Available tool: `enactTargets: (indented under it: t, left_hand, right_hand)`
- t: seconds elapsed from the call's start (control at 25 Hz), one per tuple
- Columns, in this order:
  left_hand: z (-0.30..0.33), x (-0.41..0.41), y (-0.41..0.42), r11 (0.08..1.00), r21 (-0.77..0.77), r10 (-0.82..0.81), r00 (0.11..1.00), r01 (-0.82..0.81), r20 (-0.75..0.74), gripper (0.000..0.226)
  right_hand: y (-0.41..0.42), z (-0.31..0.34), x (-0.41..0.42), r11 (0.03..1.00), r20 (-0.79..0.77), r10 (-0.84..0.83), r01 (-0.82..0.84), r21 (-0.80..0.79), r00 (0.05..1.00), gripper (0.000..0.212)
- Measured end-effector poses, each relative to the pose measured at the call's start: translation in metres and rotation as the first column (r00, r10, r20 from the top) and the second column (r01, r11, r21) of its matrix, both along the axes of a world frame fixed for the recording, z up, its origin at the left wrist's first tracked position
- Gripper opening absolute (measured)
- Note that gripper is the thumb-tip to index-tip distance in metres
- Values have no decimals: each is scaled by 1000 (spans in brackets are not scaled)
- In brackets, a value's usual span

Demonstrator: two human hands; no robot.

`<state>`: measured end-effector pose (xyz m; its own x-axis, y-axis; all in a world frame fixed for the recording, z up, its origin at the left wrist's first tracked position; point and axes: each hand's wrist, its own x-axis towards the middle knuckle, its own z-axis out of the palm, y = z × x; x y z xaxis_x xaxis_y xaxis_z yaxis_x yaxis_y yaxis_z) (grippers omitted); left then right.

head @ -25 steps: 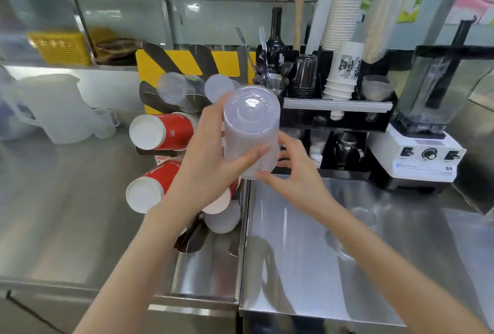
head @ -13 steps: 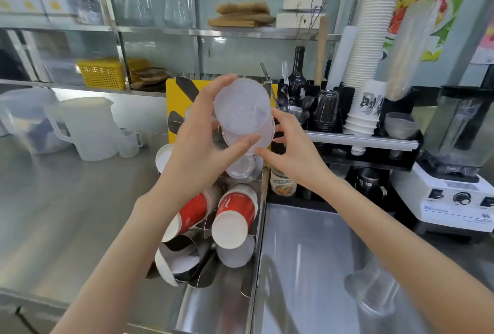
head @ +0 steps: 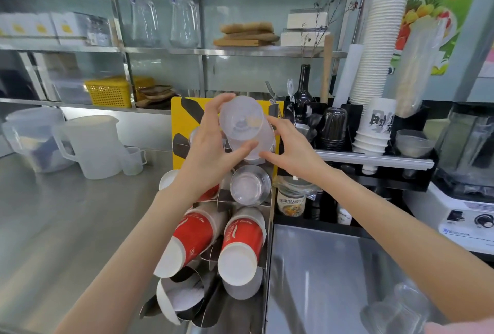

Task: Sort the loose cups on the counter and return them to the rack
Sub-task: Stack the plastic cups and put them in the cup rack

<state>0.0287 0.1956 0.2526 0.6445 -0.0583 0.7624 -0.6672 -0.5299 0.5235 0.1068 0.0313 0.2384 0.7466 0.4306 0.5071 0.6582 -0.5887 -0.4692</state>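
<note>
- We stand at a stainless steel desk [head: 66,226] in a drinks bar, with metal shelves [head: 187,51] behind carrying glass jugs, a yellow basket [head: 108,91] and wooden boards.
- At the desk's left sit two white plastic pitchers [head: 93,146]; at the right stands a blender [head: 467,173], with a tall stack of paper cups [head: 377,66] beside it.
- The cup rack [head: 187,119], yellow-backed with dark curved holders, stands in the middle, directly below our hands.
- Our left hand [head: 211,149] has its fingers curled around the left side of a frosted clear plastic cup [head: 243,122], thumb pressed under its lower wall, so it grips the cup.
- Our right hand [head: 291,146] sits just beside the cup's right side, fingers loosely spread; the fingertips seem to touch the wall, but we cannot tell whether they grip.
- The cup is tilted, base towards us, held in front of the rack's upper holders.
- Below it the rack holds a clear glass-like cup [head: 250,185] and two red paper cups [head: 240,245], bases facing us.
- More clear cups [head: 395,309] lie on the desk at lower right, well apart from both hands.
</note>
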Motion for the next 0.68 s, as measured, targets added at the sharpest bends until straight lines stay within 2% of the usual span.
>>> enactTargets:
  t: [0.32,0.68]
  left_hand:
    - [13,15,0,999,24,31,998,-32,52,65]
    - [12,18,3,996,47,70,997,-70,-6,73]
  right_hand:
    - [3,10,12,1000,7,-3,3,2,1000,75]
    - [4,0,14,998,-16,-4,3,-57,1000,73]
